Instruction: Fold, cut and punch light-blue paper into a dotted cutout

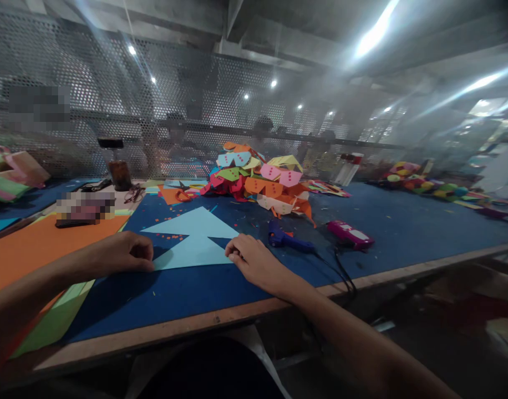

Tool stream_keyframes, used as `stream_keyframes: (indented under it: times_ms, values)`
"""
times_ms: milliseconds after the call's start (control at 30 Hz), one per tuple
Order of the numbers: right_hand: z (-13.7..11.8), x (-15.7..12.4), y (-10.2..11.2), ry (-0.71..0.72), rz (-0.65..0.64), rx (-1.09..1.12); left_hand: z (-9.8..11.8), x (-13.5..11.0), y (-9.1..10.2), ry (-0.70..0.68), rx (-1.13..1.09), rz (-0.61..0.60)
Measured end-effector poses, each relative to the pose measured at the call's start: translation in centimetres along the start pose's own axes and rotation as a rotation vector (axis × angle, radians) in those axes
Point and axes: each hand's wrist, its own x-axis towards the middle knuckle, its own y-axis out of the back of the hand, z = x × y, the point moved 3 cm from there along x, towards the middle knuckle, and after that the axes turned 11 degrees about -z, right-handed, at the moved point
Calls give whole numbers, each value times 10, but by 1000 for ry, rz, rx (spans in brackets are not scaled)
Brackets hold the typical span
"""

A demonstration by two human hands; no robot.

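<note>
A light blue paper tree shape [193,244], cut with stepped sides, lies on the blue table cover. My left hand [133,254] has its fingers curled, with thumb and fingertips at the sheet's lower left corner. At the lower right corner, my right hand [248,257] pinches the paper with bent fingers. Tiny orange paper bits [168,237] are scattered beside the sheet's left notch. Just beyond my right hand lies a blue glue gun [289,238] with a dark cord.
Behind the sheet rises a heap of folded coloured paper pieces [258,180]. Orange-handled scissors [182,194] lie left of it. A magenta device [350,235] sits at right. Orange sheets [41,252] are stacked at left, near a dark jar [118,169]. A perforated metal screen [187,94] stands behind.
</note>
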Motion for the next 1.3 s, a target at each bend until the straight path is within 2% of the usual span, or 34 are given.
stream_keyframes:
  times_ms: [233,467,667,800,1000,1300]
  values:
    - [1,-1,-1,59,17,32,-1,0,1,7,-7,-30]
    - [-2,-3,-1,163,45,-57,-3,2,1,-7,-29,-30]
    - [-2,-4,1,184,84,-103,-11,2,3,-11,-37,-54]
    - [-3,-4,1,204,96,-122,-7,0,4,-15,-33,-44]
    - [-9,-7,2,258,133,-174,3,-3,3,-79,-33,-13]
    - [-6,-5,1,275,124,-119,0,-3,2,-151,29,-21]
